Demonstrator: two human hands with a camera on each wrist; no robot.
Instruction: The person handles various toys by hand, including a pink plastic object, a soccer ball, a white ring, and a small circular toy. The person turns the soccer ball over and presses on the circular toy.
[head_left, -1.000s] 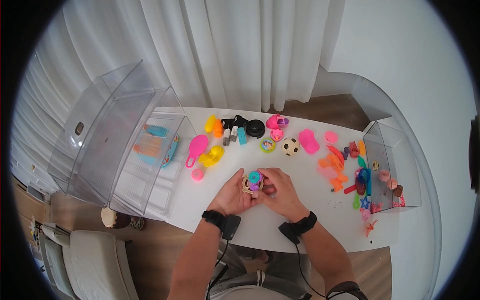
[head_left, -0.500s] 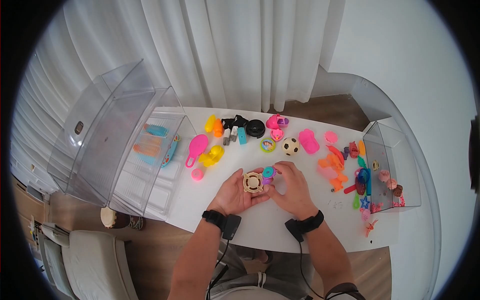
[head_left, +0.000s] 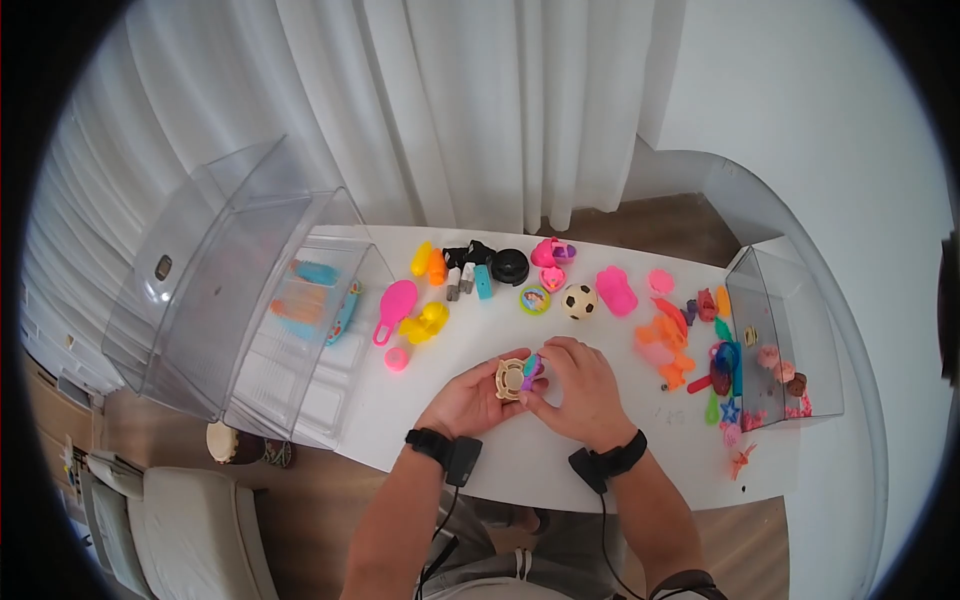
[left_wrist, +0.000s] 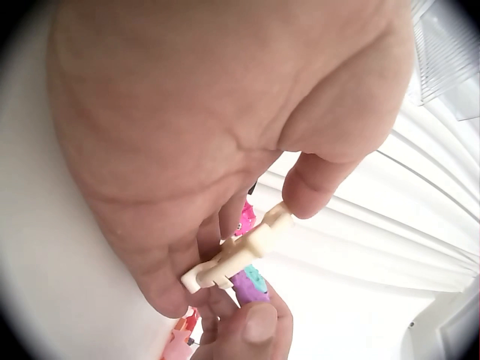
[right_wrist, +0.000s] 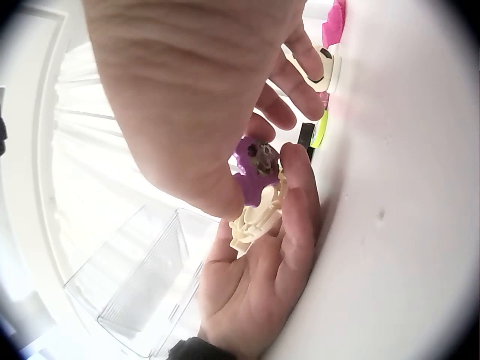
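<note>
Above the table's front half, my left hand point(head_left: 462, 402) holds a cream round plastic toy piece point(head_left: 510, 380) with an openwork face and small lugs on its rim. Thumb and fingers grip its edges, as the left wrist view shows. My right hand point(head_left: 585, 395) pinches a small purple and teal toy part point(left_wrist: 251, 285) between thumb and fingers. That part is tilted right at the cream piece's right edge. From the right wrist view, the purple part's point(right_wrist: 255, 176) underside shows a dark, shiny patch.
A soccer ball point(head_left: 579, 301), pink tray point(head_left: 617, 290), yellow duck point(head_left: 425, 323) and pink paddle-shaped toy point(head_left: 397, 303) lie beyond my hands. At left stands a large clear bin point(head_left: 240, 300) with a raised lid. Several colourful toys lie beside a clear box point(head_left: 800, 340) at right.
The purple and teal part has gone from over the cream piece to its right edge, tilting in my right hand. The cream piece has tilted too. The head view has shifted slightly.
</note>
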